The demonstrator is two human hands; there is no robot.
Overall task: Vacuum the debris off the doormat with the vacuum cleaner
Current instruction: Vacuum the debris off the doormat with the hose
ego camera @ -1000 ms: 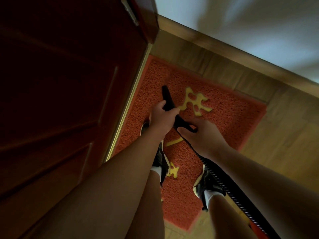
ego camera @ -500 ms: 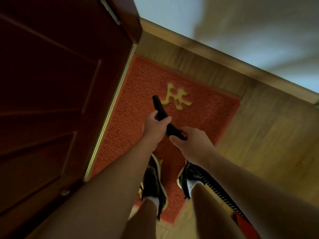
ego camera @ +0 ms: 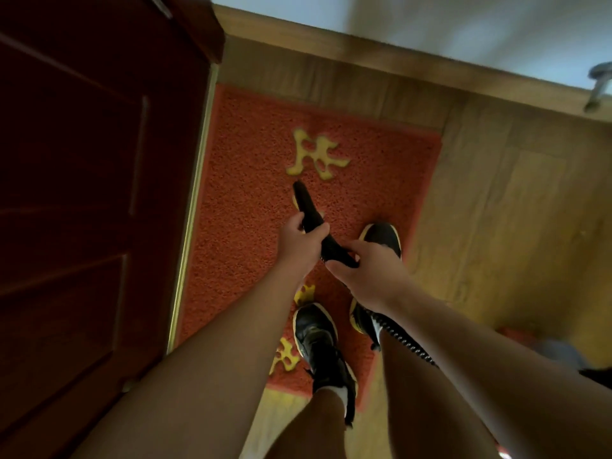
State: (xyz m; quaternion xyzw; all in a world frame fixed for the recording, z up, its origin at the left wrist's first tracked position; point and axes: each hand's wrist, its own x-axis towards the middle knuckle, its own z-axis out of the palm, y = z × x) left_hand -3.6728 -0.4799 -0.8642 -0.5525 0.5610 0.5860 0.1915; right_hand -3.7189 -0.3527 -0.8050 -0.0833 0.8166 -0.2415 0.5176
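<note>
A red, coarse-looped rectangular doormat [ego camera: 245, 226] with yellow characters lies on the light wooden floor [ego camera: 513, 210]. Its left edge runs along the foot of a dark red-brown panelled wooden door [ego camera: 82, 193].

Over the middle of the mat, both hands hold a black tapered plastic vacuum nozzle [ego camera: 306, 203] that points away from the person and slightly left. The left hand [ego camera: 299, 241] is curled round the middle of the nozzle, thumb on the left side and fingers over the top. The right hand [ego camera: 367, 276], nearer and to the right, grips its near end with the fingers wrapped over it. From under that wrist a black ribbed flexible hose [ego camera: 402, 342] runs back toward the near right.

The nozzle's tip sticks out beyond the left hand and sits just on the near side of the large yellow character [ego camera: 316, 157]. Whether the tip touches the mat cannot be told.

The person stands on the mat in black sneakers with yellow soles. The left shoe [ego camera: 318, 339] is on the near part, and the right shoe [ego camera: 382, 236] is farther, close to the right edge and partly hidden by the right hand.

Beyond the mat a wooden skirting board [ego camera: 364, 58] meets a white wall [ego camera: 430, 24]. A blurred metal fitting [ego camera: 599, 87] shows at the far right.
</note>
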